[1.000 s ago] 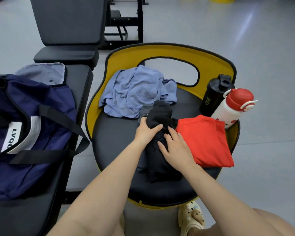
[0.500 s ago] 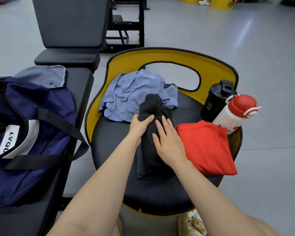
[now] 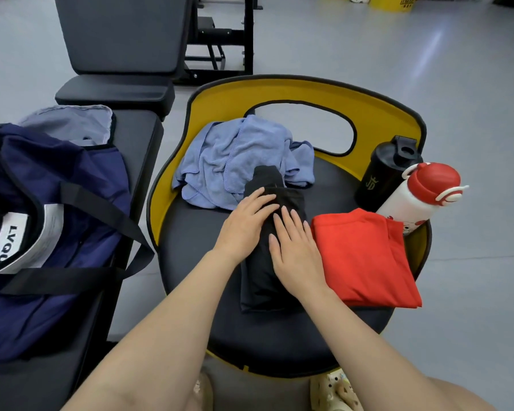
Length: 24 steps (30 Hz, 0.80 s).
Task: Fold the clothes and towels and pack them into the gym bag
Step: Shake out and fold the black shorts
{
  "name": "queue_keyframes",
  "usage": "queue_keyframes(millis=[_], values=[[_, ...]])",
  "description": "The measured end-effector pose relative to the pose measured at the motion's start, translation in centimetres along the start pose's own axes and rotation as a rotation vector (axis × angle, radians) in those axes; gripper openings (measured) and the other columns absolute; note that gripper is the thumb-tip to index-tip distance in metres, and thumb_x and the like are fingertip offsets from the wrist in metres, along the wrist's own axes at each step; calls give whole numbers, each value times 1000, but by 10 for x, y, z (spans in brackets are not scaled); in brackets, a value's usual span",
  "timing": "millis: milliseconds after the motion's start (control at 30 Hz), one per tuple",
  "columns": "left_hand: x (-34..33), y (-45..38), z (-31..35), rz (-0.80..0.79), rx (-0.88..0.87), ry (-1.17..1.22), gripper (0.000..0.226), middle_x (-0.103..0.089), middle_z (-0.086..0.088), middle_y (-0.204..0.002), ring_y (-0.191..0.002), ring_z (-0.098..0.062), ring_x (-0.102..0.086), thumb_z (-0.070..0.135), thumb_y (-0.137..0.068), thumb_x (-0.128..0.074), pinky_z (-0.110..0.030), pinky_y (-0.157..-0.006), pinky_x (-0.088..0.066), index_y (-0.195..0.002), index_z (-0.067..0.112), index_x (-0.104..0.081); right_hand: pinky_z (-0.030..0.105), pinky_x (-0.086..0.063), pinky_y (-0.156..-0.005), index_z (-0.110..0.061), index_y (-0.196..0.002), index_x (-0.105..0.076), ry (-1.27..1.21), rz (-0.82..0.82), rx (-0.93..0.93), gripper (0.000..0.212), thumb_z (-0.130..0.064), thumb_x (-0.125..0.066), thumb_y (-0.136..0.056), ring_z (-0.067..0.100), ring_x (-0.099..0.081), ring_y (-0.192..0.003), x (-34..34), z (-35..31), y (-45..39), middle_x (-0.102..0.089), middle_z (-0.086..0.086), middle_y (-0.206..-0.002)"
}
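Observation:
A black garment (image 3: 260, 287), folded into a long narrow strip, lies in the middle of the round black seat (image 3: 196, 232). My left hand (image 3: 247, 223) and my right hand (image 3: 294, 250) both press flat on it, fingers straight. A folded red garment (image 3: 365, 259) lies right beside it. A crumpled light-blue towel (image 3: 235, 161) sits at the seat's back left; the black strip's far end overlaps it. The open navy gym bag (image 3: 42, 226) with black straps rests on the bench to the left.
A black shaker bottle (image 3: 383, 173) and a white bottle with a red cap (image 3: 416, 200) stand at the seat's right edge. The seat has a yellow backrest (image 3: 309, 93). A grey cloth (image 3: 69, 123) lies behind the bag. Gym equipment frame (image 3: 220, 34) stands beyond.
The black garment has been flattened from a bunched heap into a narrow strip. Both hands have slid up it and now lie flat; my left hand's earlier grip has opened.

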<state>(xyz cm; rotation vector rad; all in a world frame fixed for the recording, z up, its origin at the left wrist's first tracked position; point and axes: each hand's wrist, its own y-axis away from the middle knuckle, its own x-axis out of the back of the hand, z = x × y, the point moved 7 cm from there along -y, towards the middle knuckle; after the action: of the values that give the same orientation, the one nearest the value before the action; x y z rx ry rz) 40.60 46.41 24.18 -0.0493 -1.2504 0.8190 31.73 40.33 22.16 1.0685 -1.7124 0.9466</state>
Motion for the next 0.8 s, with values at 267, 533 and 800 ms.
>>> queue_keyframes(millis=[267,533,800], values=[[-32,4,-4,-434,50,-238,50,11,13,-158,-144,-9,17,31,-104,-17,-33,-118,7,-152,25,-1,26,11,-115,-16,-153,0,33,-147,-32,80,-53,12,-83,5,18,-141,-23,17,10,8,0,-160],[-51,15,-8,-489,117,-266,51,15,13,-157,-144,-10,20,31,-104,-15,-35,-117,8,-151,26,6,29,9,-116,-15,-152,2,46,-179,-54,80,-51,14,-82,15,10,-147,-37,20,16,9,3,-160],[-42,5,-7,-478,70,-224,50,5,13,-159,-146,-11,12,28,-104,-20,-36,-118,3,-152,24,-5,32,8,-118,-14,-153,-1,45,-196,-58,88,-61,10,-80,16,10,-148,-29,13,26,9,6,-160]])
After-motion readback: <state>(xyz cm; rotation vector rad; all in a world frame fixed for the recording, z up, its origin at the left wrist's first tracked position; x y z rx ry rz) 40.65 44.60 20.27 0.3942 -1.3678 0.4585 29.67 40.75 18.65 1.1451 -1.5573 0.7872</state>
